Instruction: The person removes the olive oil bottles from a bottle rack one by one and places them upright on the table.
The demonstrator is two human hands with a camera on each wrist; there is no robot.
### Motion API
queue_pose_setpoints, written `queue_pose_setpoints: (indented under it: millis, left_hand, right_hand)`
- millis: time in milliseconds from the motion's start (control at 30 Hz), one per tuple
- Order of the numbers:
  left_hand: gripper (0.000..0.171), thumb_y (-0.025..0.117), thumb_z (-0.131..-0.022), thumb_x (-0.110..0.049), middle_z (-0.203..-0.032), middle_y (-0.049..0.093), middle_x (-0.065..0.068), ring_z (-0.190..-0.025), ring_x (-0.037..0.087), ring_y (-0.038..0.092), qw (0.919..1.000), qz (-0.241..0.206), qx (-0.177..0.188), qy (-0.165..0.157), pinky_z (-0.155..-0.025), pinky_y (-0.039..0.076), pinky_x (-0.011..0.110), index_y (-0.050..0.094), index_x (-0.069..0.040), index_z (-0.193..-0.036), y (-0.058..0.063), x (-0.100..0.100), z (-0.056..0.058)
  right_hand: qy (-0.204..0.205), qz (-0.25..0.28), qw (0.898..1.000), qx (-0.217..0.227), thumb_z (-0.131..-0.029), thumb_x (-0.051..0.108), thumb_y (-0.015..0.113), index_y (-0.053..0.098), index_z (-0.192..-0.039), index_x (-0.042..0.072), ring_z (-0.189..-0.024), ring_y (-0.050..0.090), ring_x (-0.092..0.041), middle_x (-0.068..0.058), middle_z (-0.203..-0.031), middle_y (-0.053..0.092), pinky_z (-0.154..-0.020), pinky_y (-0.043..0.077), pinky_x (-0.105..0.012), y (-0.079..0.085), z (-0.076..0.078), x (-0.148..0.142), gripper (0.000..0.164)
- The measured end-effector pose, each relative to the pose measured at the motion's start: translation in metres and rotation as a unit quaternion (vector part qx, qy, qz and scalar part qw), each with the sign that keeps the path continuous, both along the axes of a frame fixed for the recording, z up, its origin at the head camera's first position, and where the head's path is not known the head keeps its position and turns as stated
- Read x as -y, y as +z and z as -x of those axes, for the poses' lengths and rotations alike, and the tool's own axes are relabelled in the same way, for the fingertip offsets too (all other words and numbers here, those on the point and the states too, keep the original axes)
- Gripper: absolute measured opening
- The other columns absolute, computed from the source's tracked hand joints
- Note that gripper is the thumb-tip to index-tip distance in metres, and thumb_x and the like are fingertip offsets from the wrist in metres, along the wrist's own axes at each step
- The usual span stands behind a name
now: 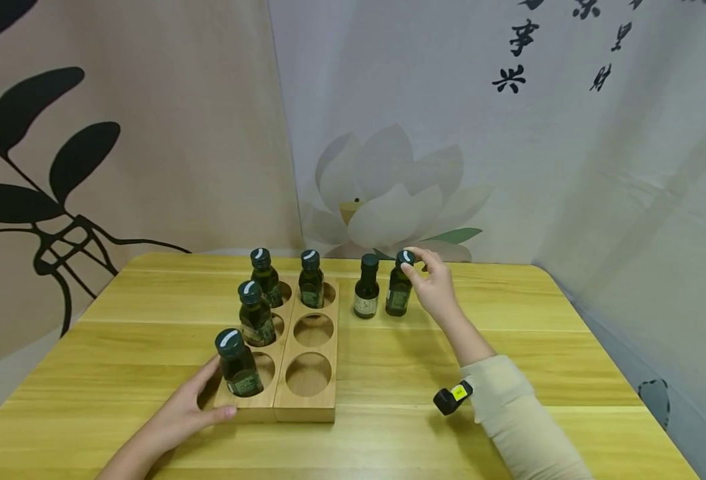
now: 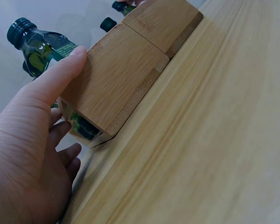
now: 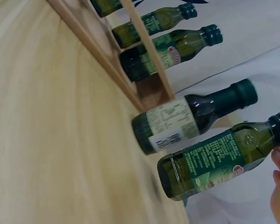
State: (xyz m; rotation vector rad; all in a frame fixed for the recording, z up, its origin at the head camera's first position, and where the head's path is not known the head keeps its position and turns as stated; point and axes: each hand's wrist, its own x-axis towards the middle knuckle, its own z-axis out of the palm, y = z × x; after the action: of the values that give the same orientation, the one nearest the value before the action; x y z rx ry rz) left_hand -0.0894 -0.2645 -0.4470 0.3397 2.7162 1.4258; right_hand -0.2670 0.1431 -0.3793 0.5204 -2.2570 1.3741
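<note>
My left hand [image 1: 175,413] holds the near left corner of a wooden bottle rack [image 1: 305,411], thumb on its front face and fingers along its side. Three green glass bottles with dark caps fill the rack's left column, the nearest bottle [image 1: 241,367] beside that hand. Another bottle [image 1: 311,280] stands in the right column's back hole; the two holes in front show their bare wooden bottoms. To the rack's right, my right hand [image 1: 437,287] pinches the cap of a green olive oil bottle [image 3: 210,161], nearly upright. A darker, slim-necked bottle [image 3: 172,123] with a cream label stands just left of it.
The rack stands on a yellow wood-grain table [image 1: 401,433]. Behind the table hangs a pale printed cloth [image 1: 401,87] with a lotus and dark characters. A small black device with a yellow label [image 1: 453,397] sits at my right sleeve.
</note>
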Motion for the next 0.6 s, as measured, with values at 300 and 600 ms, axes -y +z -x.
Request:
queue_pose_setpoints:
  millis: [300,600]
  left_hand:
    - [0.094,0.076,-0.081,-0.020,-0.147,0.018,0.039,-0.130,0.059,0.019,1.0000,-0.003,-0.004,0.000,-0.100,0.020,0.071,0.017,0.010,-0.148,0.000,-0.001,0.001]
    - [0.095,0.077,-0.080,-0.019,-0.146,0.017,0.040,-0.130,0.060,0.018,1.0000,-0.005,-0.005,0.002,-0.100,0.019,0.071,0.017,0.013,-0.146,0.001,-0.001,-0.001]
  right_hand:
    - [-0.006,0.010,1.000,0.029,-0.092,0.011,0.064,0.062,-0.122,0.000,-0.093,0.050,-0.027,-0.013,-0.101,0.059,-0.080,0.038,-0.036,-0.014,0.002,-0.001,0.031]
    - [-0.001,0.014,0.999,0.034,-0.092,0.020,0.066,0.054,-0.135,0.008,-0.114,0.049,-0.024,-0.013,-0.126,0.057,-0.092,0.040,-0.042,-0.013,-0.002,-0.003,0.046]
